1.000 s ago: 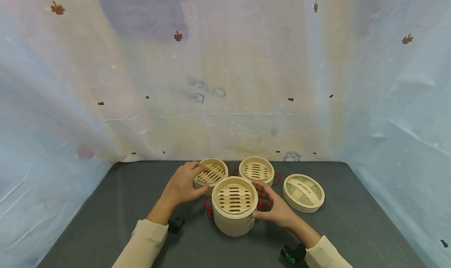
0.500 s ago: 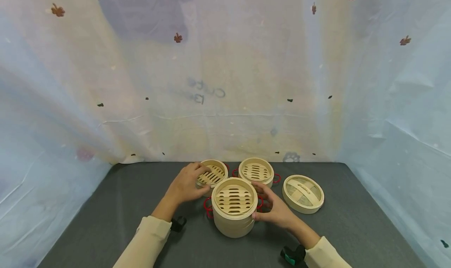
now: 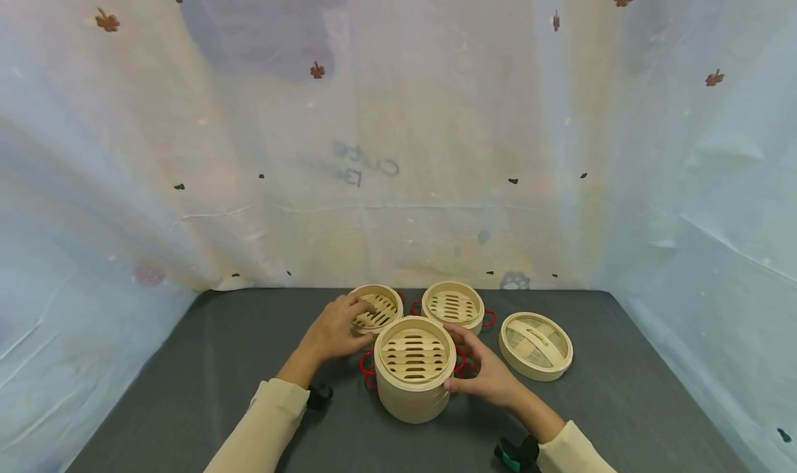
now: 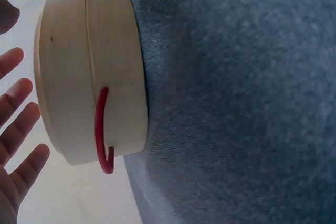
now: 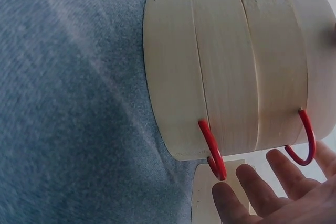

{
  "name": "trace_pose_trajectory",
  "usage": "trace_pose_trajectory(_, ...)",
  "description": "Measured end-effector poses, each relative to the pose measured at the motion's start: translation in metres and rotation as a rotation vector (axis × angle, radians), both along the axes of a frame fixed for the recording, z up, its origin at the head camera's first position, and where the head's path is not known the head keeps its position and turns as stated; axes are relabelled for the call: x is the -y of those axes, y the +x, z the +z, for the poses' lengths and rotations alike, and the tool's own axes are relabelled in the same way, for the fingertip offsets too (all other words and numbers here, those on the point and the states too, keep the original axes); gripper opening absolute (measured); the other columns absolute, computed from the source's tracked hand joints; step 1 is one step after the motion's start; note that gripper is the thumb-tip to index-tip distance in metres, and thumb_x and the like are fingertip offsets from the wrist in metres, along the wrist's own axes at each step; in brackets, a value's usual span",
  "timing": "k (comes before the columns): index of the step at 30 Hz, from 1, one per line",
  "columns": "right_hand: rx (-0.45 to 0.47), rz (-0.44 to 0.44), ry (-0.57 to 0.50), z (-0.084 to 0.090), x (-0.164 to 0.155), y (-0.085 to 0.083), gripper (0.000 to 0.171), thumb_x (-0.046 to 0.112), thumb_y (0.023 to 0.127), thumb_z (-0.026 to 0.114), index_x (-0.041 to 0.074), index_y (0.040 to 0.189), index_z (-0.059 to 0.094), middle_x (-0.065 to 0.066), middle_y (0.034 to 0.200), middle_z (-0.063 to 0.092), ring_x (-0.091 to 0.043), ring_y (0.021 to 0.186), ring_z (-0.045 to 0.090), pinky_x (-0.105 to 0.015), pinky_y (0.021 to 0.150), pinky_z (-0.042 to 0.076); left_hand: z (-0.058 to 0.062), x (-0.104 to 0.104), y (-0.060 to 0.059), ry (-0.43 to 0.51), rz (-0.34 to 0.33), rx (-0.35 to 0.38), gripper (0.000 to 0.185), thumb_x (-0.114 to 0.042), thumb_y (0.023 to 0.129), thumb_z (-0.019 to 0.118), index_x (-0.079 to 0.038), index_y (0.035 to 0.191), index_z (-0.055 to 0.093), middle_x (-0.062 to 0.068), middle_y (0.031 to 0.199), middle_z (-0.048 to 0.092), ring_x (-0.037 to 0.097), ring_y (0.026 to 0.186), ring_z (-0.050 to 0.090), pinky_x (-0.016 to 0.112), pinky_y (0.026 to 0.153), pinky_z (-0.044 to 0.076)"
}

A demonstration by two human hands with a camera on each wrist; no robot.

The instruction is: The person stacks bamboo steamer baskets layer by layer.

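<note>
A stack of round bamboo steamers (image 3: 411,400) with red side handles stands upright on the dark cloth, its slatted top facing up. My right hand (image 3: 488,375) grips its right side, thumb at the front of the upper rim and fingers around the back; in the right wrist view, several fingertips (image 5: 252,179) show near the red handles. Behind and left is a single bamboo steamer (image 4: 68,77). My left hand (image 3: 335,329) is spread at its left edge, fingers reaching over the slats (image 3: 385,308) in the head view. The left wrist view shows those fingers extended beside its rim.
Another slatted steamer (image 3: 452,303) with red handles stands behind the stack. To the right lies a woven bamboo lid (image 3: 537,345) with a strap handle. The dark table cloth (image 3: 623,404) meets a pale patterned curtain (image 3: 398,238) at the back and sides.
My left hand has shifted slightly rightward over the left steamer. The right hand stays at the stack, and the steamers and lid keep their places.
</note>
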State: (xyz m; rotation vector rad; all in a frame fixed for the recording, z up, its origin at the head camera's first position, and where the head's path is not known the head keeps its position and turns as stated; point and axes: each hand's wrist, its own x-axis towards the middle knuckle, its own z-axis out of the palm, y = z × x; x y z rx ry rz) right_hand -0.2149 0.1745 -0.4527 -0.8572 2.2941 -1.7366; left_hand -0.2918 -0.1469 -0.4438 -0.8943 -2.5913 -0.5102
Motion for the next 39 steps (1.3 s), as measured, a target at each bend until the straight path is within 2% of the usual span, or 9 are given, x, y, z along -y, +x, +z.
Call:
trace_pose_trajectory(5,-0.002,0.000,-0.006,0.000,0.000,0.000,0.083,0.015,0.082,0.073,0.018,0.151,0.027,-0.021,0.146,0.039,-0.047,0.133,0.039,-0.065,0.098,0.038,-0.006,0.000,-0.004,-0.007,-0.004,0.006,0.035,-0.033,0.080,0.074,-0.018,0.111,0.068,0.002,0.105,0.061,0.025,0.095,0.057,0.048,0.081,0.048)
trace_pose_trajectory(12,-0.001,0.002,-0.005,0.001,0.000,0.000,0.083,0.015,0.083,0.073,0.014,0.151,0.027,-0.021,0.146,0.040,-0.047,0.133,0.039,-0.065,0.098,0.038,-0.010,0.000,-0.007,-0.008,0.004,0.011,0.035,-0.033,0.077,0.076,-0.019,0.108,0.069,0.001,0.109,0.063,0.025,0.096,0.058,0.049,0.083,0.048)
trace_pose_trajectory(20,0.005,-0.001,-0.003,0.002,0.000,0.001,0.083,0.015,0.083,0.074,0.014,0.151,0.026,-0.021,0.146,0.039,-0.048,0.133,0.039,-0.067,0.098,0.037,-0.012,-0.001,-0.007,0.017,-0.021,0.060,0.030,-0.027,0.077,0.076,-0.019,0.105,0.071,0.001,0.103,0.060,0.019,0.090,0.057,0.040,0.077,0.048)
trace_pose_trajectory(25,0.008,0.002,-0.003,0.001,0.000,0.001,0.083,0.015,0.083,0.074,0.016,0.151,0.027,-0.021,0.146,0.039,-0.047,0.133,0.039,-0.067,0.098,0.037,-0.013,-0.003,-0.009,0.019,-0.056,0.005,0.027,-0.026,0.075,0.077,-0.020,0.100,0.071,0.002,0.100,0.063,0.016,0.081,0.055,0.038,0.072,0.047)
trace_pose_trajectory(30,0.003,0.003,-0.007,0.001,0.000,0.001,0.083,0.015,0.083,0.073,0.016,0.151,0.027,-0.021,0.146,0.040,-0.047,0.132,0.040,-0.066,0.098,0.038,-0.015,-0.005,-0.011,-0.003,-0.062,-0.050,0.023,-0.028,0.074,0.077,-0.022,0.095,0.071,-0.001,0.097,0.064,0.014,0.077,0.054,0.042,0.074,0.045)
trace_pose_trajectory(39,-0.001,0.006,-0.001,0.002,0.000,0.000,0.083,0.015,0.083,0.073,0.014,0.151,0.027,-0.021,0.146,0.040,-0.047,0.133,0.039,-0.065,0.098,0.039,-0.018,-0.007,-0.011,-0.035,-0.011,-0.024,0.022,-0.034,0.076,0.077,-0.027,0.096,0.070,-0.004,0.091,0.063,0.012,0.081,0.054,0.045,0.080,0.043)
